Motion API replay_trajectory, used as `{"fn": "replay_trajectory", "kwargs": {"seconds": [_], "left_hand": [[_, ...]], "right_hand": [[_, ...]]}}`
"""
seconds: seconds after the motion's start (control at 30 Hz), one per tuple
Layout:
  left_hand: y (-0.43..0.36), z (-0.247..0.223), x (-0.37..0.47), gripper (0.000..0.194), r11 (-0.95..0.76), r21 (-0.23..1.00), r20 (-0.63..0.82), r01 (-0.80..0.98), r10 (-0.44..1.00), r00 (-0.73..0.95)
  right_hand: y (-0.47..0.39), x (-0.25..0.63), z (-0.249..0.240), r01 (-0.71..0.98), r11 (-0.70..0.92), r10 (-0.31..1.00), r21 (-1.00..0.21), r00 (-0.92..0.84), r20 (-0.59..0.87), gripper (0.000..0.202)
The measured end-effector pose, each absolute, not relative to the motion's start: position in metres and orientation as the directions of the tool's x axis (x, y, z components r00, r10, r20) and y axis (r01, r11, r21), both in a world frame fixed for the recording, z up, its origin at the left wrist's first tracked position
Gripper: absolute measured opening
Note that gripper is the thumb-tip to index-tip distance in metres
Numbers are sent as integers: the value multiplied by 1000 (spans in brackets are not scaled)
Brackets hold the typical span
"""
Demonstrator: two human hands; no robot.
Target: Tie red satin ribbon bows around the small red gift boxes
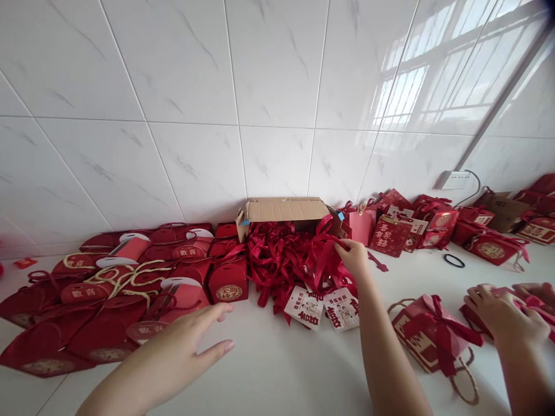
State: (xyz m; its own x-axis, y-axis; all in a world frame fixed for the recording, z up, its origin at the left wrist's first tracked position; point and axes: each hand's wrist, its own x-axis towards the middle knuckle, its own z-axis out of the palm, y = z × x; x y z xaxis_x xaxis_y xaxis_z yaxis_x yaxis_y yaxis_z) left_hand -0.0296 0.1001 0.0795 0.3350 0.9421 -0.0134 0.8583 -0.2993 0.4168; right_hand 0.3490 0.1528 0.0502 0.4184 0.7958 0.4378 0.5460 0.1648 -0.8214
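Left hand (202, 335) spread wide near a gold-printed red gift box (228, 280), I pinch red ribbon (323, 257) in my right hand (353, 258) before the cardboard box (286, 209) at the back edge of the tabletop (299, 370).

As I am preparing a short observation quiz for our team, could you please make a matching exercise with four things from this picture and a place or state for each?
Column one
1. left hand
2. right hand
3. cardboard box
4. black ring

Column two
A. brown, behind the heap of red ribbons
B. fingers spread, holding nothing
C. a loop lying flat on the white tabletop
D. fingers closed on ribbon at the heap

Right pairs: 1-B, 2-D, 3-A, 4-C
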Motion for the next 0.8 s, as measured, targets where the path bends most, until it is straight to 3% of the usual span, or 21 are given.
{"fn": "replay_trajectory", "kwargs": {"seconds": [0.17,0.27,0.4,0.5,0.6,0.67,0.8], "left_hand": [[102,79,-32,52,-322,394,-5,861,936,352],[103,82,-17,67,-376,388,112,842,926,362],[104,86,31,101,-501,496,329,709,865,380],[106,83,62,110,-511,689,292,514,845,447],[110,82,70,75,-392,843,161,368,837,523],[114,83,65,47,-365,859,108,360,816,568],[121,92,45,20,-331,857,48,395,815,578]], "right_hand": [[156,354,62,485,169,787,-858,457,413,27],[137,344,77,452,251,788,-856,418,452,23],[105,293,95,333,459,853,-824,96,514,14],[86,246,98,228,543,840,-808,-156,520,15],[76,215,95,208,599,797,-773,-246,552,16],[73,208,93,208,635,769,-744,-271,579,17],[78,212,93,223,655,749,-722,-315,583,13]]}}
